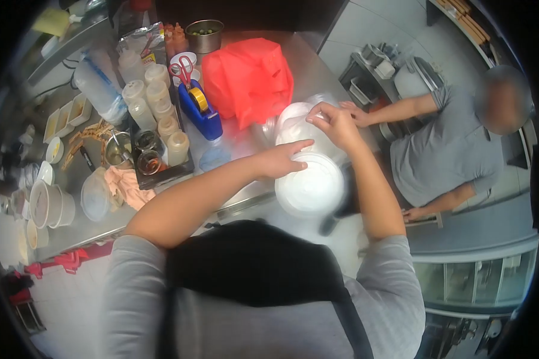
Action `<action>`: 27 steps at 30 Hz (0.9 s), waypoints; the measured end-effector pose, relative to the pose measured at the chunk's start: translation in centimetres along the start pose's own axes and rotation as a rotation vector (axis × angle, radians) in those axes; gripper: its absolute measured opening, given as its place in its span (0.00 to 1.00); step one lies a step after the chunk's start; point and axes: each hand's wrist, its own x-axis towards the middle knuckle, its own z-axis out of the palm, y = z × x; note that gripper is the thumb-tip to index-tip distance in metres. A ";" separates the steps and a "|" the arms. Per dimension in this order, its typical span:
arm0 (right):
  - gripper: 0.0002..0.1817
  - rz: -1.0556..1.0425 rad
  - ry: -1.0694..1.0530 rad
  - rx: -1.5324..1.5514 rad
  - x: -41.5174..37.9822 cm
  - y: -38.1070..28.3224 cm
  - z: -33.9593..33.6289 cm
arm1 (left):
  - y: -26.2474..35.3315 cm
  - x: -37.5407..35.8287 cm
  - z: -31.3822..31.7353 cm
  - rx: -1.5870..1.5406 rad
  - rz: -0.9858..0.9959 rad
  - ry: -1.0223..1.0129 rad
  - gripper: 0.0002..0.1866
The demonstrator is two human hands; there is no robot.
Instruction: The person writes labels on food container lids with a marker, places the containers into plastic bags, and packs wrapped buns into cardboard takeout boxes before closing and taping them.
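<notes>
My left hand (284, 160) is closed on the rim of a round white lidded tub (310, 188) near the counter's front edge. Just beyond it, my right hand (335, 127) has its thumb and fingers pinched together over other white round containers (294, 113) and clear plastic; what it grips, if anything, is too small to make out. Behind these containers stands a bright red plastic bag (248, 78). Left of the bag is a blue tape dispenser (205, 118) with yellow tape and red-handled scissors (184, 70).
Squeeze bottles (159, 99) fill a black tray at the left. Bowls, tubs (45, 203) and a pink cloth (129, 186) lie further left on the steel counter (245, 192). A metal pot (204, 36) stands at the back. A co-worker (446, 152) in grey stands close at the right, one hand near my right hand.
</notes>
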 end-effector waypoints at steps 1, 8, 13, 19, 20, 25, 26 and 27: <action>0.13 -0.078 -0.018 0.030 0.1 -0.2 -1.1 | -0.3 0.8 0.3 -0.046 -0.003 0.038 0.34; 0.20 -0.187 -0.266 -0.037 -3.3 3.6 -4.7 | -2.1 3.5 3.4 -0.409 0.128 0.501 0.29; 0.23 0.166 -0.513 0.435 -3.1 8.4 -5.2 | -1.6 3.9 7.2 -0.656 0.157 0.702 0.20; 0.23 0.320 -0.147 1.380 -1.6 9.6 -3.8 | -1.4 5.4 8.9 0.616 0.320 1.124 0.12; 0.24 0.324 -0.115 1.436 -1.9 9.5 -3.4 | -1.0 6.1 9.2 0.718 0.306 1.070 0.12; 0.21 0.129 -0.025 1.160 -1.0 7.8 -5.0 | -1.8 7.9 8.3 0.986 0.273 0.814 0.13; 0.20 0.130 -0.027 1.104 -0.9 7.2 -5.8 | -2.6 7.5 9.6 0.955 0.229 0.787 0.13; 0.20 0.143 -0.032 1.046 -1.7 7.1 -6.1 | -2.1 6.9 9.7 0.998 0.163 0.794 0.13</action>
